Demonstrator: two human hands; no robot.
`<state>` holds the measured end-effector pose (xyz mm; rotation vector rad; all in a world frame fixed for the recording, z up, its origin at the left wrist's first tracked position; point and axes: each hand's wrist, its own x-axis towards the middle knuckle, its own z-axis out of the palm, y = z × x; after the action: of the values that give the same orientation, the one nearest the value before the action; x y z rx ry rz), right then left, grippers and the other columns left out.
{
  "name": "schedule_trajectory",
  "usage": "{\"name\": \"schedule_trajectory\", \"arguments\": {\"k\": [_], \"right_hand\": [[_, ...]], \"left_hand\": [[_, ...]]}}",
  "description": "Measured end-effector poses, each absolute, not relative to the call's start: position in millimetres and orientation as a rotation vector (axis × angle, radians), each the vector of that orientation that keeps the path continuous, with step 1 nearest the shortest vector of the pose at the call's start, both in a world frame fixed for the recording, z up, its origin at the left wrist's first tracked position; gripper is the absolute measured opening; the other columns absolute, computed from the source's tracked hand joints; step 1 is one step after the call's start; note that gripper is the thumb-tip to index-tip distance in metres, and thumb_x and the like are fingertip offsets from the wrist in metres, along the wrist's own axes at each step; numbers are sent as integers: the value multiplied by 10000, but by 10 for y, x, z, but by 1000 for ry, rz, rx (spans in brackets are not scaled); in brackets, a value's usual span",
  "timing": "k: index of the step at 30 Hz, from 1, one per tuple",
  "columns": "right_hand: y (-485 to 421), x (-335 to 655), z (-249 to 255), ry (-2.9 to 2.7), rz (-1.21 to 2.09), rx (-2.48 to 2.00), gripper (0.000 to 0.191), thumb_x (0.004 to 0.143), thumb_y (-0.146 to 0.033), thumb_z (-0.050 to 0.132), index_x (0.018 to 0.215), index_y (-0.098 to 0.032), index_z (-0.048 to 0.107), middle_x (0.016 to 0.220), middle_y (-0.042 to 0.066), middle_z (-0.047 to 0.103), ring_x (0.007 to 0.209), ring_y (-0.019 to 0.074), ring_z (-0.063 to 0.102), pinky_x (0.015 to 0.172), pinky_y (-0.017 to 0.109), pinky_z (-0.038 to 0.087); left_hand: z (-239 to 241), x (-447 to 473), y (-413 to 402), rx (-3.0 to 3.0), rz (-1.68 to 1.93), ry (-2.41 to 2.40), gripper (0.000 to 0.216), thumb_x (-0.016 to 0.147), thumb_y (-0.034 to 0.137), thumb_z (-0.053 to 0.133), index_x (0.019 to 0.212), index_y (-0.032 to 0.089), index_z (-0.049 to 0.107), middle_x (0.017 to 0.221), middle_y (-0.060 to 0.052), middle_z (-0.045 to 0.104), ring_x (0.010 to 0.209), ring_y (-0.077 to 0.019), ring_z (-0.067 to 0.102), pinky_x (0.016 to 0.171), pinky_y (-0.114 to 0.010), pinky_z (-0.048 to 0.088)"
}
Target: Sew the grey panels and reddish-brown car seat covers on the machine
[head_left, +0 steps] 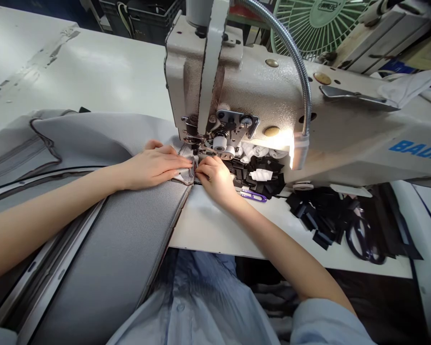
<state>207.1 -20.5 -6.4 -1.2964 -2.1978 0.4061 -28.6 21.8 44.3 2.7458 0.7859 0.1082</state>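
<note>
A large piece of grey fabric (129, 239) with dark-bound edges and pale strips spreads over the left of the table. Its corner lies under the needle area of the sewing machine (280, 96). My left hand (154, 165) rests flat on the fabric, fingers stretched toward the presser foot. Just right of the needle, my right hand (215, 179) pinches the fabric's edge between thumb and fingers. Both hands' fingertips are close together. The exact spot under the needle is partly hidden by the fingers and the machine head.
Black strap pieces (319, 211) and scissors (364, 239) lie on the white table (215, 230) to the right. A purple thread snipper (253, 195) sits by the machine bed. Behind stand a green fan (319, 28) and a dark crate (151, 24).
</note>
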Motion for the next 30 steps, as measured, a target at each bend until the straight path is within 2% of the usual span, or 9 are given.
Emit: {"name": "schedule_trajectory", "arguments": {"k": [8, 13, 17, 19, 22, 30], "right_hand": [[-341, 2163, -26, -2295, 310, -1257, 239, 983, -174, 554, 1029, -180, 789, 1046, 83, 749, 949, 233, 587, 885, 367, 507], [-367, 2170, 22, -2307, 301, -1296, 247, 925, -111, 544, 997, -154, 777, 1064, 78, 768, 942, 240, 621, 893, 370, 504], [-363, 2155, 86, -2255, 363, -1387, 258, 840, -45, 524, 902, -175, 738, 965, 58, 768, 894, 230, 641, 855, 351, 486], [-354, 2126, 99, -2176, 367, -1459, 180, 847, -91, 544, 885, -180, 697, 882, 50, 742, 836, 221, 640, 798, 333, 476], [-326, 2063, 88, -2096, 322, -1588, 63, 863, -217, 621, 900, -183, 658, 877, 56, 708, 783, 215, 627, 719, 316, 449], [-286, 2017, 85, -2174, 245, -1637, 122, 929, -215, 618, 824, -190, 674, 842, 48, 709, 828, 212, 647, 727, 318, 398]], "left_hand": [[443, -180, 102, 2932, 160, 799, 470, 1055, 343, 258, 1272, 246, 664, 1399, -8, 642, 1127, -254, 582, 994, -439, 328], [440, -142, 55, 3013, 155, 805, 417, 1028, 280, 322, 1268, 238, 660, 1366, -23, 664, 1070, -257, 590, 944, -443, 350], [477, -39, 13, 3065, 152, 820, 339, 950, 176, 404, 1129, 224, 688, 1225, -51, 720, 986, -248, 605, 922, -448, 369], [504, 28, 6, 3083, 143, 802, 256, 905, 156, 450, 977, 204, 691, 1060, -65, 743, 946, -248, 607, 910, -447, 379], [519, 87, 13, 3098, 154, 775, 171, 872, 154, 488, 816, 185, 646, 861, -56, 713, 895, -246, 602, 890, -450, 382], [475, 20, 26, 3062, 172, 831, 182, 907, 173, 481, 847, 205, 649, 892, -20, 720, 882, -226, 579, 898, -460, 357]]}}
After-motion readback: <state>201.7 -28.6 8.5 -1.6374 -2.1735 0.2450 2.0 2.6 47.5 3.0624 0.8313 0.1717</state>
